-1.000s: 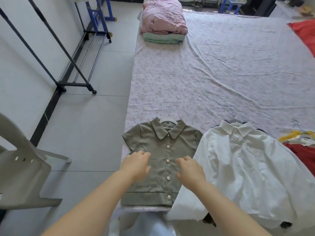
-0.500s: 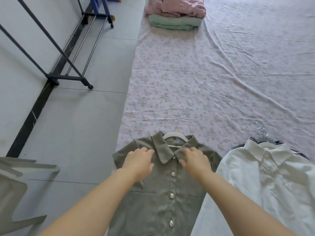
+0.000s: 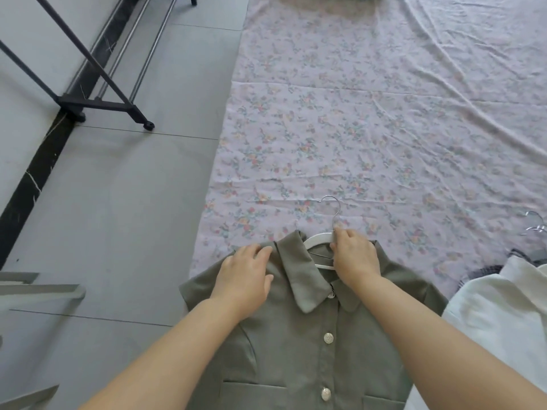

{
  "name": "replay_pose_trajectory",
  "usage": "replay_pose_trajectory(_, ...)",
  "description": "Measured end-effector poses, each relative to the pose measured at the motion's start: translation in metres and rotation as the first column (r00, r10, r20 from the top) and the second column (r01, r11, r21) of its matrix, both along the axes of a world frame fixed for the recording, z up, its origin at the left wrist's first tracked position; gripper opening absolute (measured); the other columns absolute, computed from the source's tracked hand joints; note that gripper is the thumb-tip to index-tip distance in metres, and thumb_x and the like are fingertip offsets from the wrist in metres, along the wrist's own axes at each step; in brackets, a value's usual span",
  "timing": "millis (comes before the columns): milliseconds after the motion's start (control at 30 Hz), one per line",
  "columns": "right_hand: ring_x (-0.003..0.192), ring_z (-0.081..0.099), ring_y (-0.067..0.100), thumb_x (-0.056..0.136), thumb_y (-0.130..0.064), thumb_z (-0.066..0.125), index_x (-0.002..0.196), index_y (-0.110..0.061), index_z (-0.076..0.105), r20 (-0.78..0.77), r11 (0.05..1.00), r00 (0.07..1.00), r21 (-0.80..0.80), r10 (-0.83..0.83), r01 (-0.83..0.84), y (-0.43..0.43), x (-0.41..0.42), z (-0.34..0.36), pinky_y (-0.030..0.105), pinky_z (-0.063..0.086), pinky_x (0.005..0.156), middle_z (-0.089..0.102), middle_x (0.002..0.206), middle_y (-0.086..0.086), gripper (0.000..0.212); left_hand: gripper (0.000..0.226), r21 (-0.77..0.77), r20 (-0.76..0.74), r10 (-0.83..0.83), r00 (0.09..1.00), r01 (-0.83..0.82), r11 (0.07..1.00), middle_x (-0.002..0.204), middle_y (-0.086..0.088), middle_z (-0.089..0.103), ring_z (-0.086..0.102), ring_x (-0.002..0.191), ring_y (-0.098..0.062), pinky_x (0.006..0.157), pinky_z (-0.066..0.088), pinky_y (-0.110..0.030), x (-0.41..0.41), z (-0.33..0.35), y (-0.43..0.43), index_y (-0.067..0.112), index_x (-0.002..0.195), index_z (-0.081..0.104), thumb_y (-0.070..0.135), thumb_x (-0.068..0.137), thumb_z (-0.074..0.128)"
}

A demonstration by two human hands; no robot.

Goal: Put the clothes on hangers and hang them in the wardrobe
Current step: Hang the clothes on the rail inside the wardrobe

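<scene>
A grey-green short-sleeved shirt lay face up on the near edge of the bed, which was covered with a pale floral sheet. The shirt was buttoned down the front with its collar pointing to the far side. A white hanger sat inside the neck opening, and its metal hook stuck out past the collar and lay on the sheet. The left hand rested flat on the shirt's left shoulder just beside the collar, its fingers nearly straight and pressed on the cloth, gripping nothing. The right hand was at the neck of the shirt, its fingers curled round the top of the hanger where the hook joins it. It covered the right half of the collar opening. To the right, touching the green shirt's sleeve, lay a white shirt with a bit of dark cloth showing at its far edge. The wire hooks of more hangers showed at the right edge of the view. To the left of the bed was a grey tiled floor. A dark metal clothes rack stood on it on small wheels against the wall, well apart from the shirt. Part of a grey chair showed at the near left edge.
</scene>
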State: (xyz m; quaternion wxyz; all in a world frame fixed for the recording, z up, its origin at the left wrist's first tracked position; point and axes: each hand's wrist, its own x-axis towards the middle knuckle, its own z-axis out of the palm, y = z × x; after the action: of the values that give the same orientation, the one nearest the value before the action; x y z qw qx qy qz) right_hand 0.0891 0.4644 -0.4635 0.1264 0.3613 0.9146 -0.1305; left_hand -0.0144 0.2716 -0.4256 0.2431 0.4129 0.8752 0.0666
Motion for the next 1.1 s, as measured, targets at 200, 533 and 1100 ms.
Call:
replay_pose_trajectory(200, 0.092, 0.056, 0.034, 0.086, -0.014, 0.059, 0.123, -0.013, 0.055, -0.176, 0.999, 0.984, 0.033, 0.0, 0.006, 0.0, 0.017, 0.024, 0.037, 0.038, 0.074, 0.06, 0.105, 0.01, 0.037, 0.052, 0.035, 0.003, 0.044, 0.999, -0.044, 0.998, 0.14, 0.003, 0.033, 0.03, 0.128, -0.018, 0.103, 0.026, -0.032, -0.004, 0.012, 0.002, 0.022, 0.141, 0.026, 0.035, 0.094, 0.043)
replay_pose_trajectory(533, 0.063, 0.065, 0.024, 0.057, -0.006, 0.087, 0.095, -0.011, 0.07, -0.499, 0.987, 0.859, 0.158, 0.113, -0.039, -0.017, 0.073, 0.147, 0.028, 0.047, 0.037, 0.067, 0.081, 0.0, 0.042, 0.054, 0.183, 0.036, 0.027, 0.999, -0.033, 0.982, 0.148, 0.01, 0.026, 0.02, 0.136, -0.01, 0.11, 0.016, -0.032, 0.01, 0.106, 0.009, 0.025, 0.145, 0.018, 0.039, 0.097, 0.037)
replay_pose_trajectory(1100, 0.063, 0.066, 0.015, 0.057, -0.017, 0.088, 0.103, -0.028, 0.051, -0.693, 0.808, 0.711, 0.485, 0.122, 0.335, -0.083, 0.166, 0.4, 0.019, 0.05, 0.046, 0.068, 0.075, -0.006, 0.061, 0.037, 0.727, -0.358, -0.13, 0.925, 0.363, 0.583, 0.099, 0.005, 0.067, 0.047, 0.097, -0.008, 0.101, 0.026, -0.039, 0.066, 0.336, -0.005, 0.014, 0.105, 0.067, 0.03, 0.083, 0.042)
